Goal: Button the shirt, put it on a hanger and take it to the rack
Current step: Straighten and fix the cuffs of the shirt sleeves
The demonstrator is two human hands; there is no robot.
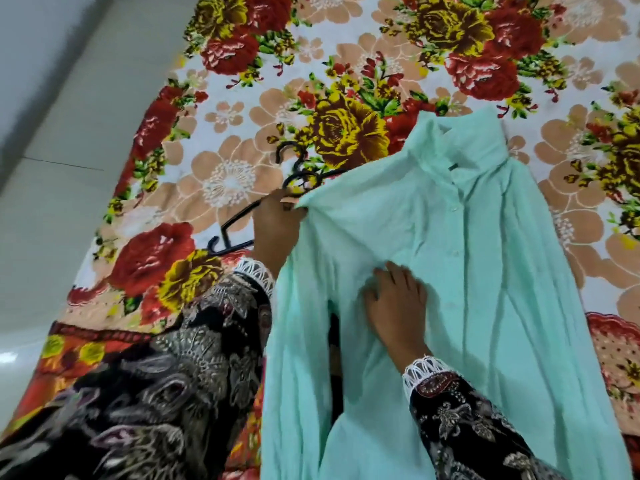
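Observation:
A mint-green shirt (464,258) lies front up on the flowered bed cover, its placket buttoned down the middle and its collar at the top. A black hanger (242,216) sticks out from under the shirt's left shoulder; its hook curls up to the upper right, its other end hidden by the cloth. My left hand (277,226) is shut on the hanger and the shirt's shoulder edge. My right hand (394,299) lies flat on the shirt's front, fingers spread, holding nothing.
The bed cover (346,81) with red and yellow flowers fills most of the view. Pale floor (62,168) runs along the bed's left edge. My dark patterned sleeves and dress (166,393) fill the lower left.

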